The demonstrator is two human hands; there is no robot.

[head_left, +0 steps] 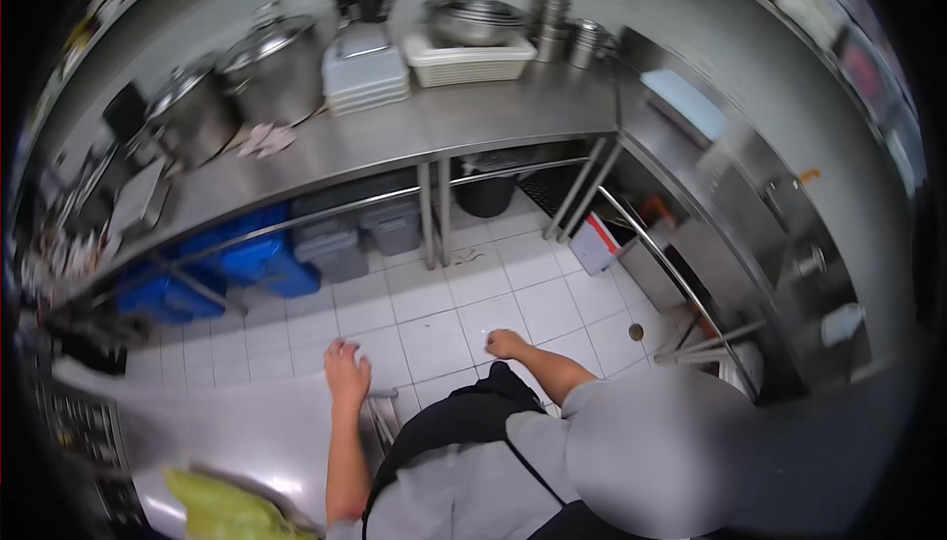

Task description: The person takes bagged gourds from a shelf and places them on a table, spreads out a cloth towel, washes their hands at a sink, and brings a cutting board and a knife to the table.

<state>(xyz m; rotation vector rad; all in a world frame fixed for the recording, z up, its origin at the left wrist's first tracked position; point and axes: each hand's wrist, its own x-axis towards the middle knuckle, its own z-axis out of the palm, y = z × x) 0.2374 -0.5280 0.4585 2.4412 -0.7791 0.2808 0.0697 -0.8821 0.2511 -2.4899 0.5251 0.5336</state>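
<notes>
Fingers apart and slightly bent, my left hand point(347, 372) is empty above the edge of the steel counter point(266, 432) at the lower left. My right hand point(506, 345) hangs over the white tiled floor point(434, 343), its fingers curled in and nothing showing in them. Neither hand appears to touch an object. A yellow-green cloth or bag point(232, 505) lies on the near counter, below and left of my left hand.
A steel table point(375, 136) along the wall bears large pots point(273, 72), stacked containers point(365, 76) and bowls point(475, 22). Under it stand blue bins point(261, 259), grey bins point(335, 249) and a black bucket point(485, 195). A sink counter point(710, 180) runs along the right.
</notes>
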